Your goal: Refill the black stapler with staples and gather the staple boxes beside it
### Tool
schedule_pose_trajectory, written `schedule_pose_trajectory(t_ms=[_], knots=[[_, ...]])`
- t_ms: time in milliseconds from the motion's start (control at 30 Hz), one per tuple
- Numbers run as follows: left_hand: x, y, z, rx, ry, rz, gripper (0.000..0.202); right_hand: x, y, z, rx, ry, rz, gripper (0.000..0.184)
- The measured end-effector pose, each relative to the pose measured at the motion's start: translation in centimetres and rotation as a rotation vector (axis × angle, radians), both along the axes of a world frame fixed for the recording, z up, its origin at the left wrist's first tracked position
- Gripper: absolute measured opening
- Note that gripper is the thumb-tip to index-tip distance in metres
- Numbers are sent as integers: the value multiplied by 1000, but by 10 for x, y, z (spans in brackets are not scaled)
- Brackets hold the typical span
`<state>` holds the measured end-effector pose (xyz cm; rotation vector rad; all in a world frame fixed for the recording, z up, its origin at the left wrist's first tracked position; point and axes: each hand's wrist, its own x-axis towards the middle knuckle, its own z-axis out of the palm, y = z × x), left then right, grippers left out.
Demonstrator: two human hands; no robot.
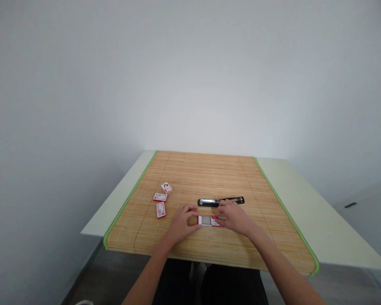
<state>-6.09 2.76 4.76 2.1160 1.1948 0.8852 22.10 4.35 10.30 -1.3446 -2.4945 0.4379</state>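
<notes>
A small red-and-white staple box (206,220) lies on the mat between my hands, its tray slid partly out of the sleeve so a grey block of staples shows. My left hand (183,222) holds the tray's left end between thumb and fingers. Around the sleeve at the right end, the fingers of my right hand (233,217) are closed, covering part of it. Just beyond the box lies a black stapler (209,202), opened out flat with its metal channel showing; my right hand hides part of its near side.
To the left lie three more small boxes: a white one with a picture (167,187), a red-edged one (160,197) and another red-edged one (161,210). A bamboo mat (209,169) with green edging covers the middle of the white table (301,195). A wall stands behind.
</notes>
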Motion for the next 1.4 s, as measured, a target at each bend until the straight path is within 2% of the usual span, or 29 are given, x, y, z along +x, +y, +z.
schedule_pose_trajectory(t_ms=[167, 367, 533, 700, 967, 1100, 1200, 1300, 1400], knots=[[0, 0, 1, -21, 5, -6, 31, -14, -5, -3, 21, -4, -23, 13], [0, 1, 0, -7, 7, -7, 31, -12, -16, -3, 26, 237, -104, 11], [0, 0, 1, -20, 13, 0, 31, 1, -27, -21, -29, 394, -180, 6], [0, 0, 1, -3, 12, 0, 29, 9, -31, -36, -31, 516, -176, 10], [0, -1, 1, -1, 17, 6, 29, 27, -31, -41, 3, 431, -166, 11], [0, -1, 2, -11, 16, 7, 29, 26, -29, -39, -2, 409, -150, 21], [0, -1, 3, -8, 18, 0, 29, 22, -27, -37, -12, 403, -132, 17], [-1, 0, 2, -11, 36, -1, 31, 20, -25, -40, -50, 417, -138, 12], [0, 0, 2, -18, 70, 6, 33, 18, -26, -46, -126, 444, -167, 15]])
